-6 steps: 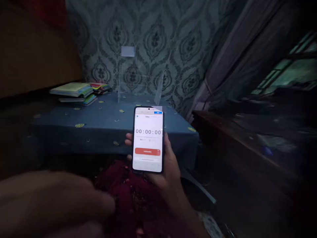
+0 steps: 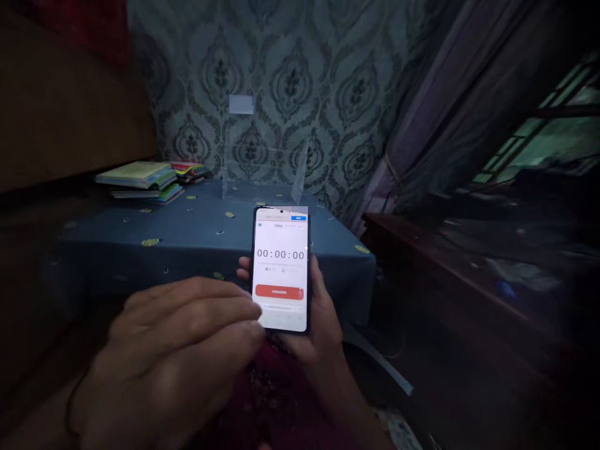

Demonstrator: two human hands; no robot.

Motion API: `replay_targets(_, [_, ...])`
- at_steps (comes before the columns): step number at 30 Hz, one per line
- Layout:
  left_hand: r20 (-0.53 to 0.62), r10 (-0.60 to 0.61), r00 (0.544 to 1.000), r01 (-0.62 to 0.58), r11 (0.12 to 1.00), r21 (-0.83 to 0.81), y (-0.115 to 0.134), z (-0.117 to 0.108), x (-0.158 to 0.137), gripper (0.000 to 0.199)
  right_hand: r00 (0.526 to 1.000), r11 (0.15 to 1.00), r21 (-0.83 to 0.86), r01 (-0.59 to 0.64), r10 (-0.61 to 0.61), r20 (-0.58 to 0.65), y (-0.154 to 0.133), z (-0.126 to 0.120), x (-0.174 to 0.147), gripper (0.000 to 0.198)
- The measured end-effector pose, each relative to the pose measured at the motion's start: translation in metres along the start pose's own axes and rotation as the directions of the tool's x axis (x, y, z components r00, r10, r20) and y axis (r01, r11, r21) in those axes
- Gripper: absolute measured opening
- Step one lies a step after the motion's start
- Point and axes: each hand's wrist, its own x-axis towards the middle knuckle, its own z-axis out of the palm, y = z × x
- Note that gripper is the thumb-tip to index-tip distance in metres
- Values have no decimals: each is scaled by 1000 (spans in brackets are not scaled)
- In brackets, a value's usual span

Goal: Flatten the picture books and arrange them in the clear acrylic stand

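My right hand (image 2: 323, 319) is wrapped around a smartphone (image 2: 280, 269), held upright with its lit screen facing me. The screen reads 00:00:00 above a red button (image 2: 279, 292). In from the lower left comes my left hand (image 2: 182, 356), its fingers drawn together and the fingertips at the phone's lower left corner, overlapping it in view. Nothing shows between those fingers. Whether they touch the phone, I cannot tell.
Behind the phone stands a table with a blue patterned cloth (image 2: 187, 228). On it are a stack of books (image 2: 140, 178) and a clear plastic stand (image 2: 262, 169). A dark wooden surface (image 2: 422, 250) lies to the right, beside a tied curtain (image 2: 394, 165).
My left hand has risen and moved right, from the lower left edge to the phone's lower corner. The phone stays in my right hand, slightly lower in view.
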Motion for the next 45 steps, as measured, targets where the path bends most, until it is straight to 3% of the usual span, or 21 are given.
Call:
replay_targets(3, [95,194,976,-202,976,85,-13,6,26,23,1000,1000,-7,-6,6,2,0,-3,-1,63])
replay_targets(5, [80,228,970,-237,963,130,-17,13,33,25,1000,1000,-21,-7,8,9,-1,-4,-1,64])
replay_targets(9, [-51,175,983,-168,979,115,-22,26,31,13,1000,998,-54,19,-18,1,-5,-4,-3,59])
replay_targets(12, [-51,84,995,-77,990,118,-29,31,23,7,998,996,-67,60,-59,6,-7,-3,-5,55])
replay_targets(16, [58,-55,997,51,996,66,-43,33,9,23,996,995,-55,88,-88,13,-8,-3,-4,54])
replay_targets(19, [284,-189,940,209,977,-41,-53,35,0,32,995,993,-54,101,-101,17,-6,-5,-3,54])
replay_targets(23, [561,-347,752,540,812,-220,-55,42,-6,34,995,994,-60,95,-94,20,-3,-6,-3,57])
replay_targets(26, [653,-355,670,697,603,-388,-50,50,-6,32,996,994,-68,87,-86,25,-2,-7,-3,58])
replay_targets(30, [703,-292,649,759,314,-570,-43,59,-6,28,994,991,-83,101,-98,46,-1,-8,-2,58])
replay_targets(33, [722,-258,641,767,181,-616,-43,64,-7,27,996,991,-101,90,-87,33,1,-8,-1,59])
replay_targets(45, [728,-279,626,769,65,-636,-40,68,-11,27,999,994,-110,25,-27,-19,4,-6,3,61])
